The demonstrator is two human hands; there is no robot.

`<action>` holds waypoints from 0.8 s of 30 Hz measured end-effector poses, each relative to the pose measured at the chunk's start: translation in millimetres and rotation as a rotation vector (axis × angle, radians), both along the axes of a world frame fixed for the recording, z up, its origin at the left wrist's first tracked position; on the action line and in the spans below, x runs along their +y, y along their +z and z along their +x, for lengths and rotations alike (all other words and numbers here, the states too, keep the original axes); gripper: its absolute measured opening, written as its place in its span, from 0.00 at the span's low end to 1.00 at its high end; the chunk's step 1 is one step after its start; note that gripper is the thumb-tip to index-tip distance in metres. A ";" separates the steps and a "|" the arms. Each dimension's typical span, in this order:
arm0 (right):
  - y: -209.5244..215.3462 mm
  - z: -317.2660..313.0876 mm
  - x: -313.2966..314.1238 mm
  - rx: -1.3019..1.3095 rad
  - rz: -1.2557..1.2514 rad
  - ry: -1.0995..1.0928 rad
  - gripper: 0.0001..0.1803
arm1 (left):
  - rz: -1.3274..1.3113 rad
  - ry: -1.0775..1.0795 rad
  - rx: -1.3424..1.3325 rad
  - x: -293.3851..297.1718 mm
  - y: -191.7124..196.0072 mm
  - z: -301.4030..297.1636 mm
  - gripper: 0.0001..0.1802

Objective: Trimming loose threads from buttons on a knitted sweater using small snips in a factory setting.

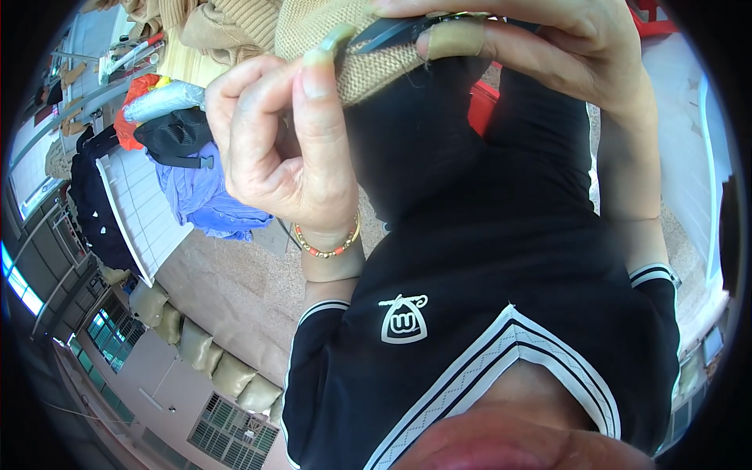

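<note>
My left hand (290,137), with a beaded bracelet at its wrist, pinches the edge of a tan knitted piece (384,72) between thumb and fingers. My right hand (560,55), a tan strip of tape wrapped round one finger, grips dark thread snips (395,33). Their pointed blades lie along the knit, close to my left thumbnail. The handle end of the snips is mostly hidden by my right fingers. A loose thread end hangs from the knit's lower edge near the taped finger.
More tan knitwear (231,31) is heaped beyond my left hand. To the left lie a black bag (174,135), a clear plastic-wrapped bundle (164,100) and blue-violet cloth (200,192). Stuffed sacks (233,374) line the wall; something red (483,108) shows between my legs. White sheeting (689,149) is at right.
</note>
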State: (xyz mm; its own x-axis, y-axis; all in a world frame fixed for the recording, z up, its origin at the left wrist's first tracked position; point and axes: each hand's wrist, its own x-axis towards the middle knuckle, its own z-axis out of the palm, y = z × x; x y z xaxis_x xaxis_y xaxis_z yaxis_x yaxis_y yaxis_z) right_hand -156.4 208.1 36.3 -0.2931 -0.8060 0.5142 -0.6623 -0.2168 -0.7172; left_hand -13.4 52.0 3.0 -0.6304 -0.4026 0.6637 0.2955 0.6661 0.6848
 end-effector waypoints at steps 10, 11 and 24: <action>-46.6 -3.9 -34.5 0.081 -0.613 0.090 0.13 | 0.025 0.021 -0.003 -1.8 -2.6 4.4 0.08; -46.9 -3.8 -33.6 0.082 -0.611 0.089 0.13 | 0.026 0.019 -0.002 -1.1 -2.3 4.2 0.08; -25.6 -2.5 15.0 -0.116 -0.314 -0.067 0.15 | -0.185 0.005 -0.012 -6.2 -3.0 14.4 0.09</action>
